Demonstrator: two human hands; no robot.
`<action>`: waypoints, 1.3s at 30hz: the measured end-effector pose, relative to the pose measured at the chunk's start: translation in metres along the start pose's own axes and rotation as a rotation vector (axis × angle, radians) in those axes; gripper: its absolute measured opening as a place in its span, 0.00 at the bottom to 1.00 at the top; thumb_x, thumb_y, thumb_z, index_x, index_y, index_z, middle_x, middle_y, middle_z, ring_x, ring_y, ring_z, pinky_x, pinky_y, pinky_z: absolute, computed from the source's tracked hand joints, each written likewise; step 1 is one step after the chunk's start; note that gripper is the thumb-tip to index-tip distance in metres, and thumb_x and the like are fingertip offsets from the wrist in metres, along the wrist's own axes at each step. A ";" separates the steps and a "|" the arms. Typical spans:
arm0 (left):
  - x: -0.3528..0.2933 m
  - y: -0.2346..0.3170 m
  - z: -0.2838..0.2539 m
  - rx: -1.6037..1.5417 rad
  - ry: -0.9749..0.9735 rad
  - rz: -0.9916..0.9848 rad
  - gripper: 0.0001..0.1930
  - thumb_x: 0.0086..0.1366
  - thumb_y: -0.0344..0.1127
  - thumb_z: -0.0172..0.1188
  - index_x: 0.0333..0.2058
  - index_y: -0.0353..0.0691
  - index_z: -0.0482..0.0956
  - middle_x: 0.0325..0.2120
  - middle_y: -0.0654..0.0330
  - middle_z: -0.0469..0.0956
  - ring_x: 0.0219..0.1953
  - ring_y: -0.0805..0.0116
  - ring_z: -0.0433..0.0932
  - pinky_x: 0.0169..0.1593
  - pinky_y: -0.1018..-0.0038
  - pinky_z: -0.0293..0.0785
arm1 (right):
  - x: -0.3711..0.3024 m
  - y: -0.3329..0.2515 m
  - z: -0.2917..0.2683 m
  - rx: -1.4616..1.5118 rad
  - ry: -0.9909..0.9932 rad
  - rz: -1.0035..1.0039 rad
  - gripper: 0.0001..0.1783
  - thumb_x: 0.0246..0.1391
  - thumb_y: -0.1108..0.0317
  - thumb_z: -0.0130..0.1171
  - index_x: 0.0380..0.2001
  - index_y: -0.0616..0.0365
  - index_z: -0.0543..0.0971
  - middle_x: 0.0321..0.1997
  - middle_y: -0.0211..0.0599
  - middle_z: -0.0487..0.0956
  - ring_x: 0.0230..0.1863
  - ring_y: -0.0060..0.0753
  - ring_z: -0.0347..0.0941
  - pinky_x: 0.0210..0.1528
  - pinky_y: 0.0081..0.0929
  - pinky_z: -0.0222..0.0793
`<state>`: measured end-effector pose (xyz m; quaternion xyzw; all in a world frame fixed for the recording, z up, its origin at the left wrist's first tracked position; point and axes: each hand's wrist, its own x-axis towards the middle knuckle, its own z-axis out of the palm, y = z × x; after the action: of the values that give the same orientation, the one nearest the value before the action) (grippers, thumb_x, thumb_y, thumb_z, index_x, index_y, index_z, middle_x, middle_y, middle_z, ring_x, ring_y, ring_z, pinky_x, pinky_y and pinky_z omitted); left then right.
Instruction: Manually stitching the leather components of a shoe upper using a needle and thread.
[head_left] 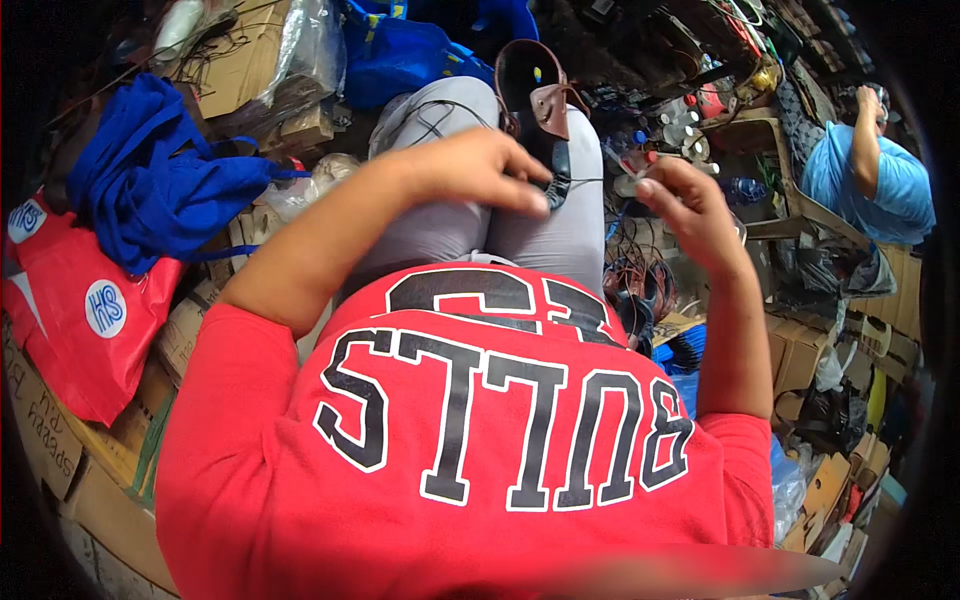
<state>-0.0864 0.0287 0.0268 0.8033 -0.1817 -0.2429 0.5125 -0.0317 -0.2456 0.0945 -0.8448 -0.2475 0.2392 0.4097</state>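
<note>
A brown leather shoe (551, 108) is propped between my grey-trousered knees, its opening facing up. A dark strip (558, 180) with stitches runs down from it over my right thigh. My left hand (490, 172) hovers at the left of this strip, thumb and index finger apart, slightly blurred; its other fingers are partly hidden. From the strip a thin dark thread (597, 180) stretches right to my right hand (692, 205). There the thumb and fingers are closed in a pinch on the thread, raised beside my right knee.
Blue cloth (165, 175) and a red bag (85, 310) lie at the left. Blue plastic (415, 60) and a cardboard box (240, 60) stand beyond my knees. Several small bottles (680, 125) stand right of the shoe. Another person in light blue (865, 190) sits far right.
</note>
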 end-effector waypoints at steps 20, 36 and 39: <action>0.078 -0.025 -0.021 -0.066 0.101 0.144 0.13 0.48 0.34 0.69 0.34 0.39 0.82 0.31 0.60 0.80 0.35 0.69 0.77 0.45 0.74 0.70 | 0.023 0.002 0.049 -0.451 0.063 -0.100 0.09 0.47 0.72 0.59 0.34 0.55 0.82 0.28 0.40 0.75 0.28 0.36 0.74 0.33 0.27 0.69; 0.088 -0.023 -0.026 0.095 -0.093 0.170 0.12 0.50 0.30 0.64 0.36 0.41 0.83 0.39 0.57 0.77 0.45 0.63 0.73 0.52 0.71 0.65 | 0.029 0.011 0.046 -0.368 0.038 -0.105 0.08 0.46 0.74 0.61 0.33 0.56 0.82 0.28 0.40 0.77 0.29 0.35 0.76 0.33 0.26 0.70; 0.088 -0.022 -0.025 0.098 -0.092 0.165 0.12 0.51 0.30 0.63 0.37 0.41 0.83 0.39 0.57 0.76 0.45 0.62 0.73 0.53 0.71 0.65 | 0.031 0.017 0.044 -0.280 0.025 -0.090 0.08 0.46 0.74 0.61 0.33 0.56 0.82 0.29 0.39 0.77 0.29 0.32 0.76 0.33 0.24 0.70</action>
<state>0.0010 0.0087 -0.0021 0.7977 -0.2825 -0.2272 0.4819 -0.0306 -0.2101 0.0505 -0.8847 -0.3108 0.1732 0.3013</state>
